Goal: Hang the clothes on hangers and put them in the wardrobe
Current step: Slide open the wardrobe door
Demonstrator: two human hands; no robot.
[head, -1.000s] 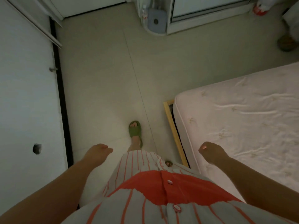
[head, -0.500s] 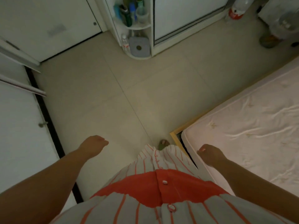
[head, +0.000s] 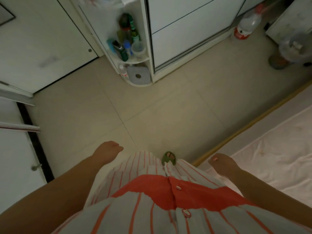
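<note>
Two hands hang loosely curled and holding nothing: left hand (head: pixel 108 150), right hand (head: pixel 221 163). One wardrobe (head: pixel 185 31) stands ahead, upright, its sliding doors closed. One green slipper (head: pixel 168 157) points toward it. One bed (head: pixel 273 157) lies right.

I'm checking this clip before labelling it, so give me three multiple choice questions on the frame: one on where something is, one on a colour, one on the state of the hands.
1. Where does the bed lie?
A. To the person's right
B. To the person's left
C. Behind the corner shelf

2. What colour is the slipper?
A. Blue
B. Green
C. Black

3. What are the left hand and right hand doing?
A. Both grip a hanger
B. One holds a shirt
C. Both hang loose, holding nothing

Answers: 1 A, the mattress fills the right edge. 2 B, the slipper past the dress hem is green. 3 C, neither hand has anything in its grip.
</note>
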